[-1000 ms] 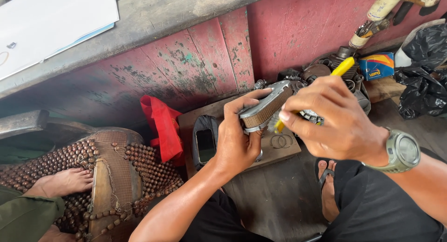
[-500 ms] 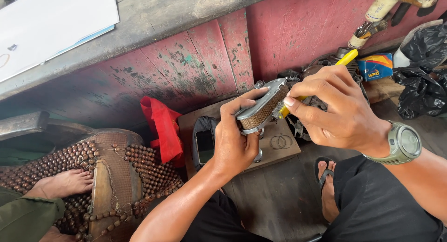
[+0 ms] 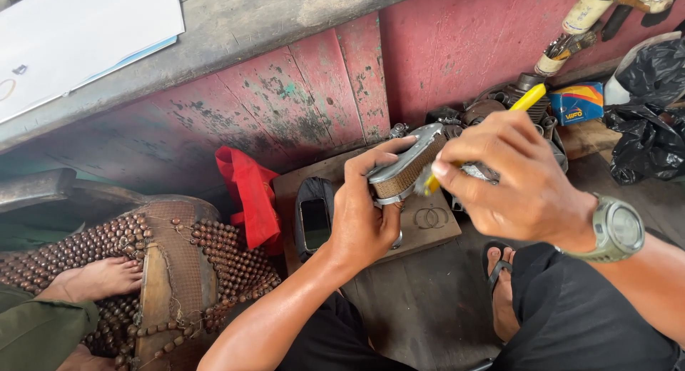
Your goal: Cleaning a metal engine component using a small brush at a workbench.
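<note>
Now the left hand (image 3: 367, 214) has kept its grasp on the filter (image 3: 407, 170), raising it slightly above the wooden board (image 3: 428, 225), while the right hand (image 3: 517, 178) has shifted a little to the right, fingers still pinched around the yellow brush (image 3: 524, 100) whose tip meets the filter. The filter is oblong, with a grey metal rim and tan mesh, tilted up to the right between both hands, beside a phone (image 3: 314, 221) and red cloth (image 3: 250, 196).
</note>
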